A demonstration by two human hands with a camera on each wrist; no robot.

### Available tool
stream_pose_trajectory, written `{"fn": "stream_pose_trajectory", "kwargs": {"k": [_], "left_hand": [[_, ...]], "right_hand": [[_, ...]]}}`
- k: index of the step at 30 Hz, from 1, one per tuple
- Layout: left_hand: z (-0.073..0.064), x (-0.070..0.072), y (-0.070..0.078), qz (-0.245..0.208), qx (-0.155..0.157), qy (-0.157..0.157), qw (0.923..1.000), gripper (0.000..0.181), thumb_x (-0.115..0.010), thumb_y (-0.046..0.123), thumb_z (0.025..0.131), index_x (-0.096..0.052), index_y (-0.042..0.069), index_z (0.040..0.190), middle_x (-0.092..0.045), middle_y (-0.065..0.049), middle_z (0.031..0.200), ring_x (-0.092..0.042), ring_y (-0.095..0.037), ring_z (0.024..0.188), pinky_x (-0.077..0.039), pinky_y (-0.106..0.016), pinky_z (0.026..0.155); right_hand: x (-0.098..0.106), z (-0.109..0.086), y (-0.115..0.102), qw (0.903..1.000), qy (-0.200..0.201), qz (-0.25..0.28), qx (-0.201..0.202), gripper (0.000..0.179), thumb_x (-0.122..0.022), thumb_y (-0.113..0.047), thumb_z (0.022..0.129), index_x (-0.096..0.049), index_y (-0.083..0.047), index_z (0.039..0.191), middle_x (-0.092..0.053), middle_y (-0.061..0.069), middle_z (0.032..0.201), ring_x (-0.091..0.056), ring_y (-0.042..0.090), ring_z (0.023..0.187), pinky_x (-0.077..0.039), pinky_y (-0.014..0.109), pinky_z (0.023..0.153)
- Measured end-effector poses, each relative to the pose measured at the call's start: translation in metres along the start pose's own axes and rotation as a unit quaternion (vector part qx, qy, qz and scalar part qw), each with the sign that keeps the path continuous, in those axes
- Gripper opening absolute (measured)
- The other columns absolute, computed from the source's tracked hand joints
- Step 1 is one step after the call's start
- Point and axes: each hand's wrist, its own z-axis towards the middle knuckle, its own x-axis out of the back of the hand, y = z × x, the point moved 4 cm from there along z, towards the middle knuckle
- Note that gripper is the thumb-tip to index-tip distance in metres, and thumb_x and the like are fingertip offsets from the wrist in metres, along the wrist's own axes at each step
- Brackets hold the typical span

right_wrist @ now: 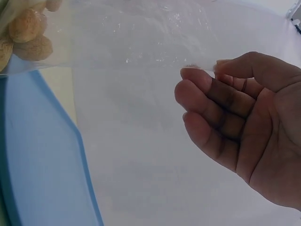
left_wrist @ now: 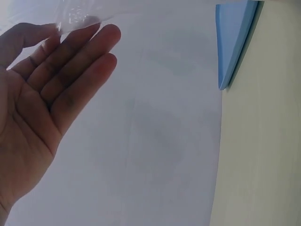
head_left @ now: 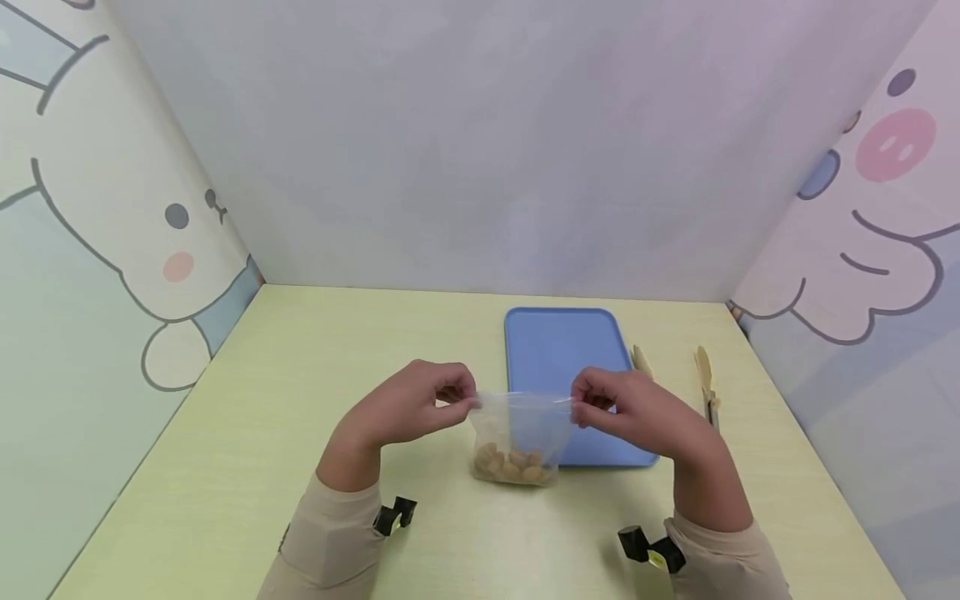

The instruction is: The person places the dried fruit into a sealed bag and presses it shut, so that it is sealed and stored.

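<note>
A clear plastic bag (head_left: 491,425) hangs upright between the two hands, with several round, tan, wrinkled nut-like pieces (head_left: 513,465) gathered at its bottom. My left hand (head_left: 412,404) pinches the bag's top left corner between thumb and forefinger. At the opposite top corner, my right hand (head_left: 637,408) pinches the bag in the same way. The right wrist view gives a closer look at the tan pieces (right_wrist: 26,26) through the film. In the left wrist view, the other fingers (left_wrist: 84,89) of the left hand extend loosely beside the bag. Whether the bag's mouth is sealed cannot be told.
Behind the bag and to its right, a blue tray (head_left: 562,346) lies on the pale yellow table (head_left: 360,333). A pair of tongs (head_left: 707,379) lies at the right, and a pale stick-like thing (head_left: 642,361) shows beside the tray, partly hidden. Patterned walls enclose the table.
</note>
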Motion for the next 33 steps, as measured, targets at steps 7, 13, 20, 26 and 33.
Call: {"fn": "stream_pose_trajectory", "kwargs": {"k": [7, 13, 20, 26, 33], "left_hand": [[0.003, -0.003, 0.001, -0.036, 0.002, -0.008, 0.9993, 0.003, -0.061, 0.016, 0.096, -0.063, 0.016, 0.094, -0.068, 0.006, 0.093, -0.066, -0.002, 0.087, -0.053, -0.025, 0.083], [0.004, -0.006, 0.001, -0.033, -0.003, -0.008, 0.9994, 0.004, -0.061, 0.017, 0.096, -0.063, 0.014, 0.098, -0.068, 0.005, 0.094, -0.065, -0.001, 0.085, -0.052, -0.024, 0.081], [0.005, -0.007, 0.003, -0.006, -0.016, -0.001, 0.9999, 0.003, -0.061, 0.017, 0.097, -0.063, 0.015, 0.095, -0.069, 0.006, 0.091, -0.064, 0.0, 0.083, -0.052, -0.024, 0.079], [0.005, -0.007, 0.002, -0.02, -0.008, -0.002, 0.9998, 0.004, -0.059, 0.015, 0.096, -0.06, 0.018, 0.093, -0.068, 0.006, 0.09, -0.062, -0.002, 0.081, -0.051, -0.025, 0.077], [0.007, -0.012, -0.001, -0.025, 0.007, -0.007, 0.9996, 0.003, -0.059, 0.021, 0.098, -0.061, 0.02, 0.096, -0.065, 0.011, 0.088, -0.061, -0.004, 0.08, -0.051, -0.026, 0.077]], "right_hand": [[-0.003, 0.003, -0.001, 0.9999, -0.002, 0.009, 0.006, 0.005, -0.061, -0.026, 0.098, -0.058, -0.023, 0.097, -0.062, -0.012, 0.086, -0.061, 0.004, 0.079, -0.05, 0.026, 0.071], [-0.004, 0.003, 0.0, 1.0, -0.001, -0.003, 0.006, 0.005, -0.061, -0.026, 0.098, -0.058, -0.022, 0.097, -0.061, -0.011, 0.085, -0.06, 0.003, 0.079, -0.049, 0.025, 0.071], [-0.005, 0.003, -0.004, 0.9999, 0.0, -0.01, 0.009, 0.006, -0.058, -0.023, 0.1, -0.057, -0.02, 0.095, -0.064, -0.012, 0.083, -0.06, 0.001, 0.076, -0.048, 0.024, 0.067], [-0.007, 0.004, -0.006, 0.9998, 0.0, -0.011, 0.018, 0.004, -0.058, -0.022, 0.1, -0.057, -0.02, 0.096, -0.062, -0.012, 0.084, -0.06, 0.001, 0.077, -0.049, 0.025, 0.069], [-0.009, 0.005, -0.006, 0.9998, -0.003, -0.012, 0.015, 0.004, -0.059, -0.025, 0.099, -0.058, -0.021, 0.099, -0.06, -0.013, 0.086, -0.059, 0.002, 0.078, -0.05, 0.025, 0.071]]}}
